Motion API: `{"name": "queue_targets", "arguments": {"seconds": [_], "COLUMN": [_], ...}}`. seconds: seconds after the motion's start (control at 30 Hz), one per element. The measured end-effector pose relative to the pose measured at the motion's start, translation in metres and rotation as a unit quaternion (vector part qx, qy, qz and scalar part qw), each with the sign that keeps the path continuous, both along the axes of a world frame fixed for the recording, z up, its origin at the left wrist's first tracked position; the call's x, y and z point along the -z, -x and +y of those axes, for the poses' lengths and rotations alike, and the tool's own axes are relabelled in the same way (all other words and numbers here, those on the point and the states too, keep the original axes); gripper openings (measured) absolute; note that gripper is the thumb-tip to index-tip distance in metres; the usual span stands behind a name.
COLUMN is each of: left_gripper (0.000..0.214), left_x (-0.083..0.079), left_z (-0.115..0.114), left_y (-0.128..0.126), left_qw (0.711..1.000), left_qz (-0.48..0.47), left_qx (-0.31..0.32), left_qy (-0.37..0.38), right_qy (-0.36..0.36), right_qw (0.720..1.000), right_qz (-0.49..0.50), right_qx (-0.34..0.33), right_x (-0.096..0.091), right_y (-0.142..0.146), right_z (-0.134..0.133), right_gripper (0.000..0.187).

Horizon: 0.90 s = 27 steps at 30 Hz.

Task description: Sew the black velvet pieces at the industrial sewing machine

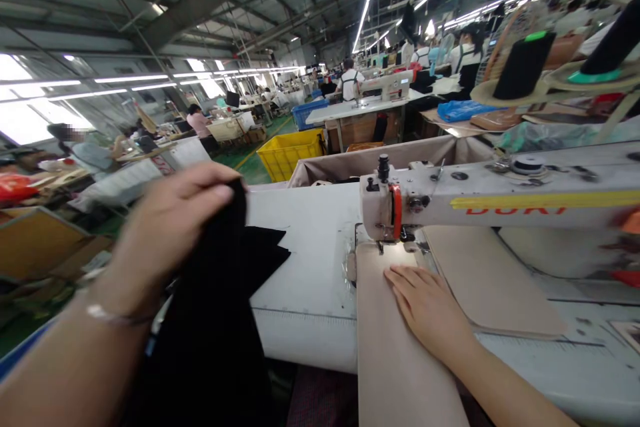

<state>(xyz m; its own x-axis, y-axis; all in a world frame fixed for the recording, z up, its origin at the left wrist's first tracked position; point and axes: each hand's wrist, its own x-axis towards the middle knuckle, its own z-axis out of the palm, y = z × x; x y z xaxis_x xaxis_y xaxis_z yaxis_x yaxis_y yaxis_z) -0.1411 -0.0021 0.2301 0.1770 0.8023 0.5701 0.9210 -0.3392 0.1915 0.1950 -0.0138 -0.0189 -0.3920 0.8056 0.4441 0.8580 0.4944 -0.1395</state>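
Observation:
My left hand [185, 213] is raised at the left and pinches the top edge of a piece of black fabric [215, 320], which hangs down over the table's front edge. Pointed black corners [265, 253] of cloth lie on the white table beside it. Flat with fingers stretched out, my right hand [425, 307] rests on a long beige panel [385, 360]. The panel's far end sits under the needle area of a sewing machine [385, 207]. Right of that hand, a second beige panel [490, 280] with a rounded corner lies below the machine arm.
Behind the table is a beige cloth-lined bin [320, 170], with a yellow crate [293, 153] farther off. Black thread cones [525, 67] stand at the upper right. A ruler strip [310, 317] runs along the table's front. Other people work at tables in the background.

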Motion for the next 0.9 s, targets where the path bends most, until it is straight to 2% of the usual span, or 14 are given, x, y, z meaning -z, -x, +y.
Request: {"name": "queue_targets", "arguments": {"seconds": [0.03, 0.07, 0.13, 0.2, 0.23, 0.3, 0.33, 0.4, 0.57, 0.8, 0.9], "left_gripper": [0.033, 0.029, 0.022, 0.020, 0.020, 0.016, 0.011, 0.006, 0.007, 0.010, 0.009], "left_x": [0.020, 0.045, 0.106, 0.163, 0.186, 0.214, 0.221, 0.223, 0.216, 0.218, 0.213], "left_z": [0.012, 0.024, 0.046, 0.060, 0.065, 0.072, 0.074, 0.079, 0.087, 0.094, 0.090], "left_y": [-0.024, -0.048, -0.093, -0.127, -0.139, -0.155, -0.159, -0.163, -0.164, -0.168, -0.167], "left_qw": [0.992, 0.971, 0.928, 0.911, 0.919, 0.930, 0.935, 0.938, 0.942, 0.949, 0.954], "left_qz": [-0.019, -0.028, -0.053, -0.094, -0.113, -0.130, -0.131, -0.127, -0.112, -0.089, -0.078], "left_qx": [0.076, 0.145, 0.227, 0.210, 0.185, 0.158, 0.153, 0.153, 0.148, 0.138, 0.133], "left_qy": [0.096, 0.186, 0.292, 0.342, 0.330, 0.305, 0.292, 0.283, 0.279, 0.270, 0.259], "right_qy": [0.000, 0.002, 0.012, 0.025, 0.030, 0.037, 0.039, 0.040, 0.038, 0.040, 0.038], "right_qw": [1.000, 1.000, 1.000, 1.000, 0.999, 0.999, 0.999, 0.999, 0.999, 0.999, 0.999], "right_qz": [0.007, 0.011, 0.015, 0.014, 0.014, 0.014, 0.014, 0.012, 0.010, 0.004, 0.003], "right_qx": [0.000, 0.000, -0.001, 0.000, 0.001, 0.005, 0.006, 0.007, 0.007, 0.012, 0.014], "right_x": [-0.001, -0.002, -0.004, -0.005, -0.006, -0.007, -0.007, -0.007, -0.007, -0.008, -0.008], "right_y": [0.000, 0.000, 0.000, 0.000, 0.000, 0.000, 0.000, 0.001, 0.001, 0.001, 0.001], "right_z": [0.000, 0.000, 0.000, -0.001, -0.001, -0.002, -0.002, -0.002, 0.000, 0.001, 0.001], "right_gripper": [0.037, 0.037, 0.037, 0.038, 0.039, 0.040, 0.040, 0.040, 0.041, 0.046, 0.047]}}
